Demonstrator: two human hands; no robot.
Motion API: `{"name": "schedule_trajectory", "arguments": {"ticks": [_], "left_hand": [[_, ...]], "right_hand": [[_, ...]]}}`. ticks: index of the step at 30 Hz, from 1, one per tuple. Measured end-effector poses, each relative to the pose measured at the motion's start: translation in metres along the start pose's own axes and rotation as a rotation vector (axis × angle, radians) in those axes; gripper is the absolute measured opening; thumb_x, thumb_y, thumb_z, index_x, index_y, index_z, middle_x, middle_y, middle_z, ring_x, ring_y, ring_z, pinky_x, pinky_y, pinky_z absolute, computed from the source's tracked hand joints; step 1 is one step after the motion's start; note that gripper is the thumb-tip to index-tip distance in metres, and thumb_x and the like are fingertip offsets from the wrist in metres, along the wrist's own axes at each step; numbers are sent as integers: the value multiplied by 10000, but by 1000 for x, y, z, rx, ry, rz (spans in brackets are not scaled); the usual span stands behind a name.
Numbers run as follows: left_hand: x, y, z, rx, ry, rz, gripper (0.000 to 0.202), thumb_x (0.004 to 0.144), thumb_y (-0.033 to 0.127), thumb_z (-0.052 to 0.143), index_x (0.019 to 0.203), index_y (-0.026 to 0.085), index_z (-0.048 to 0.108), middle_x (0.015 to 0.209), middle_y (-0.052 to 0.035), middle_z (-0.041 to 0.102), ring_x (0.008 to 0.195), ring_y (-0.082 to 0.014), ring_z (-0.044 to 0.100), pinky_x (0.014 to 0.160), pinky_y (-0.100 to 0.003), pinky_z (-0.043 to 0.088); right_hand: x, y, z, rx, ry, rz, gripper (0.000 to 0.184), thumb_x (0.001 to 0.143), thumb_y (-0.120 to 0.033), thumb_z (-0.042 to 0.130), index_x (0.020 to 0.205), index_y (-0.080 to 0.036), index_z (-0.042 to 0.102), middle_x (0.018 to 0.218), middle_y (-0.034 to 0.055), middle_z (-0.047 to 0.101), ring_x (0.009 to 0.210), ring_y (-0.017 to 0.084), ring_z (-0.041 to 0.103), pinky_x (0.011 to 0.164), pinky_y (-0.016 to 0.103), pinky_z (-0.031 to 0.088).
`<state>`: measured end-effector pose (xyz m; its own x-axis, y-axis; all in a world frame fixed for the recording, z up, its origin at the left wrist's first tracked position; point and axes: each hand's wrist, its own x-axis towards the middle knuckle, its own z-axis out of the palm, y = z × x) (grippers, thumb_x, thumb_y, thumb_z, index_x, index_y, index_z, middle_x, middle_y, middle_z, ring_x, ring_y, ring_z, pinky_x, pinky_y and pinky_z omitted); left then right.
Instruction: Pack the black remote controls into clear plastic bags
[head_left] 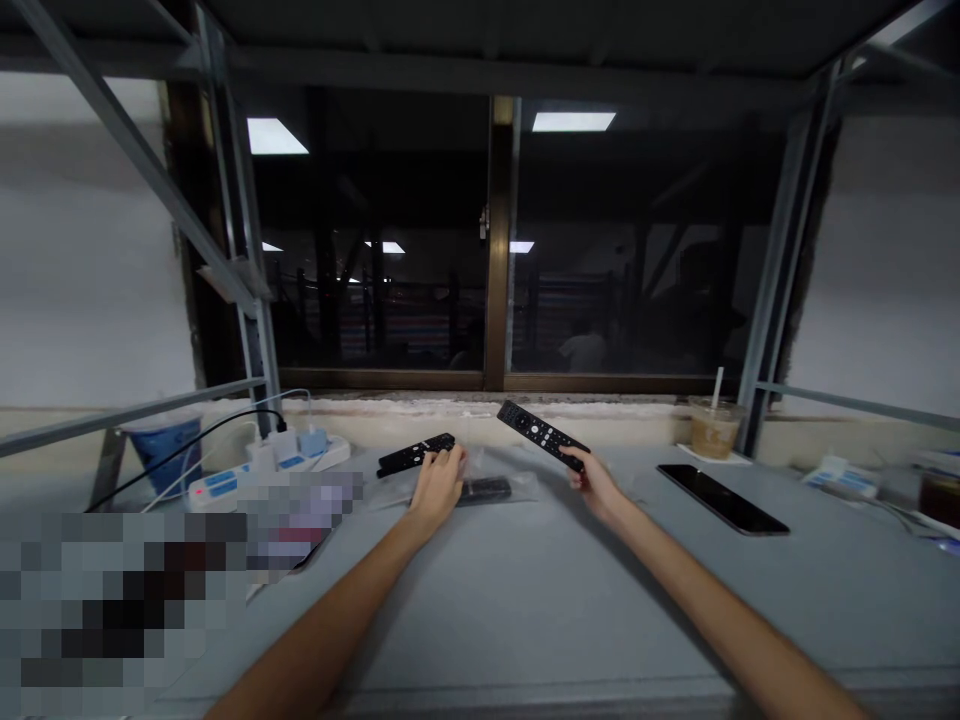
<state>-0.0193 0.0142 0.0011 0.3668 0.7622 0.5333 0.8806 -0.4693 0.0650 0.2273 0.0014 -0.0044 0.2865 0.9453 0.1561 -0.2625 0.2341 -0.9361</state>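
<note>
Two Grips: Axis, Heading and Position

My right hand (598,487) was closed on the held remote (534,430), grasping it at its lower-right end. The held remote was raised above the grey tabletop (525,610), right of centre. Its long axis ran on a diagonal: the free end pointed forward and to the left, toward the window (375,200), and the gripped end pointed back and to the right. Its key face was turned toward my view.

My left hand (439,485) had its fingertips at the right end of the second remote (405,457). I could not tell whether these fingers were clamped on it or only touching. Its long axis ran closer to crosswise, the left end nearer to me and the right end farther off. Its keys also faced my view. A dark edge showed below its left end; I could not tell whether this was a separate piece.

One third remote (491,489) lay in clear plastic (526,487) just right of my left hand, its long axis nearly crosswise.

Surrounding items: a power strip (232,484) with plugs stood at left; a phone (724,499) lay at right, near a cup (712,430) with a straw.
</note>
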Motion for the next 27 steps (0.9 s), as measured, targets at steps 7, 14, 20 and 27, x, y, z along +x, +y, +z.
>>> {"name": "schedule_trajectory", "arguments": {"ticks": [7, 14, 20, 27], "left_hand": [[-1, -1, 4, -9, 40, 52, 406, 724, 60, 440, 1112, 180, 451, 1011, -71, 602, 991, -217, 493, 875, -346, 296], [-2, -1, 6, -33, 132, 56, 370, 756, 172, 521, 1123, 173, 474, 1064, -75, 582, 1012, -253, 475, 853, -380, 320], [-3, 1, 7, -25, 172, 109, 351, 763, 209, 541, 1111, 176, 503, 1031, -69, 575, 973, -251, 484, 829, -379, 342], [-6, 11, 3, -60, 192, 202, 342, 783, 257, 540, 1117, 192, 504, 1014, -57, 582, 964, -220, 505, 838, -360, 359]], "right_hand": [[-6, -9, 4, 184, 21, 140, 186, 690, -303, 571, 825, -179, 542, 691, 25, 657, 327, 18, 264, 295, 151, 203], [-5, -10, 1, 183, 45, 48, 292, 666, -319, 492, 884, -154, 595, 515, 10, 608, 310, 44, 252, 329, 183, 180], [-5, -10, 1, 94, 53, 20, 258, 605, -351, 486, 734, -150, 585, 425, 9, 559, 301, 54, 244, 343, 203, 149], [-6, -11, 3, 30, 43, -16, 256, 598, -344, 481, 695, -136, 595, 370, 6, 528, 291, 68, 259, 338, 216, 133]]}}
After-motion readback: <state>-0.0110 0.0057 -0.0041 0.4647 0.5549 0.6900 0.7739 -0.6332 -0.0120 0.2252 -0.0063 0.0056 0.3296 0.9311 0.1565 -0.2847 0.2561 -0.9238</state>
